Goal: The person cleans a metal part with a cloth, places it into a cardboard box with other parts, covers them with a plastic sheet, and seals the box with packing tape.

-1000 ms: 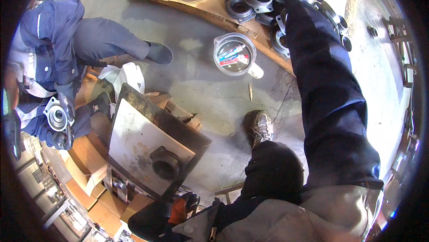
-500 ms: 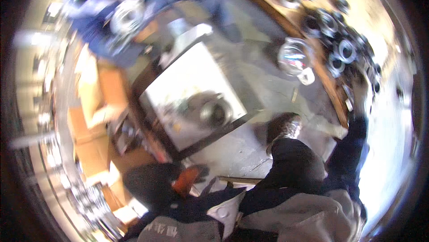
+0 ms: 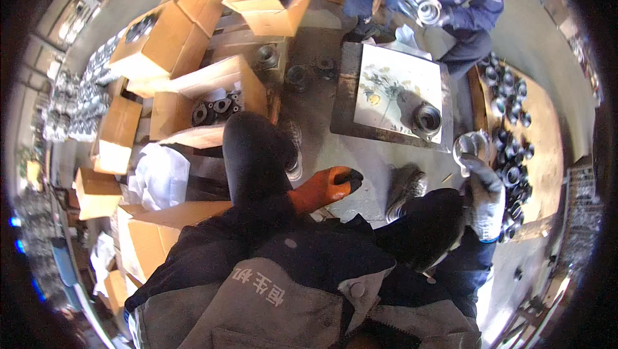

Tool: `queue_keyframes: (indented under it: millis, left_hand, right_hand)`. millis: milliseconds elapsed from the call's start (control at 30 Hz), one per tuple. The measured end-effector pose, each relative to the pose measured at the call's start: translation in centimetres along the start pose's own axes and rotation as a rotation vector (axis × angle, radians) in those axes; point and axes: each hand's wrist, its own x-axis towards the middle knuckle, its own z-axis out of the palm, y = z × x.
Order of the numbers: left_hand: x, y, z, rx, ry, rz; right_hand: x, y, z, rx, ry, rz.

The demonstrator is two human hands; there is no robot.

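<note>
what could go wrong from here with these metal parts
The dark metal part sits near a corner of the white sheet, on the person's side, so a passing sleeve might knock it. The dark metal parts in the pile crowd together on the wooden board beside the right hand; disturbing one could shift its neighbours.
</note>
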Motion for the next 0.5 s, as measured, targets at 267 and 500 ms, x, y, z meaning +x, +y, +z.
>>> queue_keyframes:
  millis: [267, 500]
  left_hand:
    - [-10.1, 3.5, -13.4, 0.07, 0.49, 0.536]
    - [-12.5, -2.8, -35.5, -0.447, 1.374, 0.507]
  right_hand:
    - [3.9, -5.1, 11.0, -0.157, -0.286, -0.077]
    - [7.2, -2.0, 14.6, 0.046, -0.342, -0.039]
